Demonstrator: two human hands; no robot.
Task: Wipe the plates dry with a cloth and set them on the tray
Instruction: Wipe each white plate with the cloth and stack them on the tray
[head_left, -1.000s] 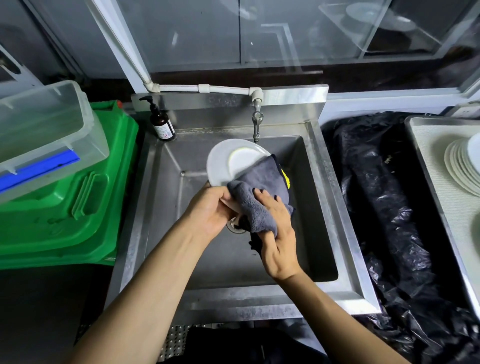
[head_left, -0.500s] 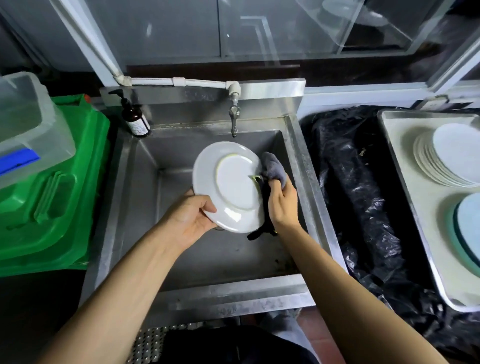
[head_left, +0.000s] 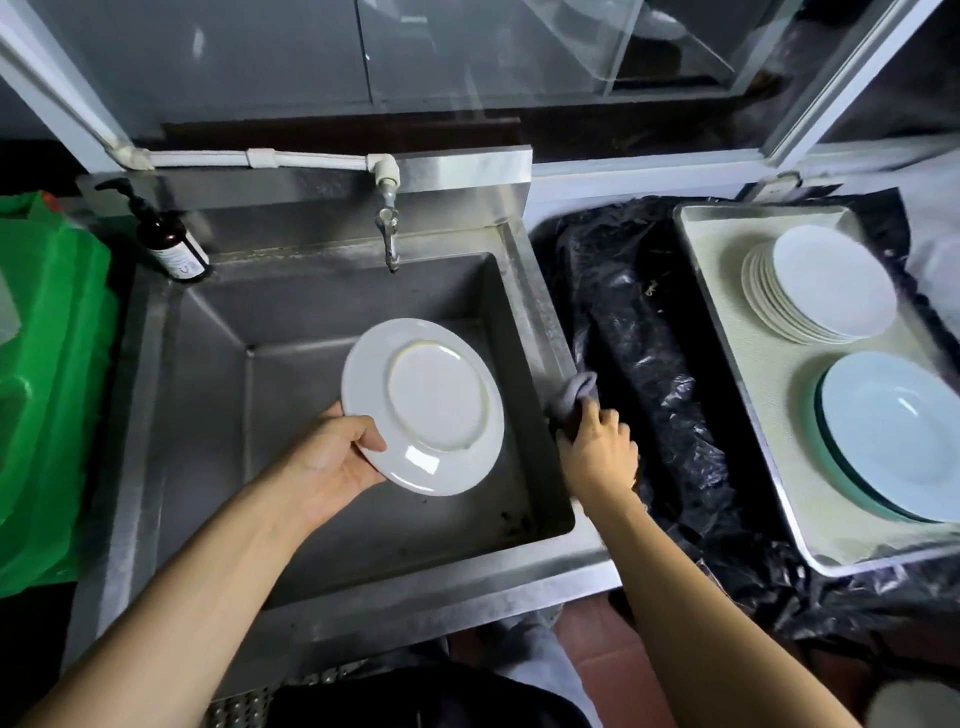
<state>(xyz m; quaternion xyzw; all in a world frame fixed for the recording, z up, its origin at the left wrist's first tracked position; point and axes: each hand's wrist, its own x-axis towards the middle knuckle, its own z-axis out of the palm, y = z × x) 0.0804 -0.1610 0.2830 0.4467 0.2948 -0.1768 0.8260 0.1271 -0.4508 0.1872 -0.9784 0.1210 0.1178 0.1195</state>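
Steel fills the middle of our view: a deep sink (head_left: 332, 525) with a small tap (head_left: 388, 236) over its back wall and a white pipe (head_left: 260, 157) running along behind it. We hold a white plate (head_left: 423, 405) above the basin with our left hand (head_left: 332, 460), its underside and foot ring turned up towards us; our thumb curls over the near left rim and the other fingers are hidden beneath it. Our right hand (head_left: 597, 449) sits at the sink's right edge, apart from the plate, fingers closed round a bunched grey cloth (head_left: 574, 397) that pokes out above the knuckles.

Right of the sink, black plastic sheeting (head_left: 649, 364) covers the surface, and on it rests a metal tray (head_left: 727, 332) with a pale liner. On the tray's far half we see a fanned stack of white plates (head_left: 826, 286); on the near half lies a pale blue plate (head_left: 898, 431) on top of a green-rimmed one, partly cut off by the frame edge.

At the sink's back left corner stands a brown pump bottle (head_left: 169, 239) with a white label. Beside it, at the left edge, we see a green plastic bin (head_left: 47, 389). Glass panels (head_left: 467, 47) run across the wall behind.
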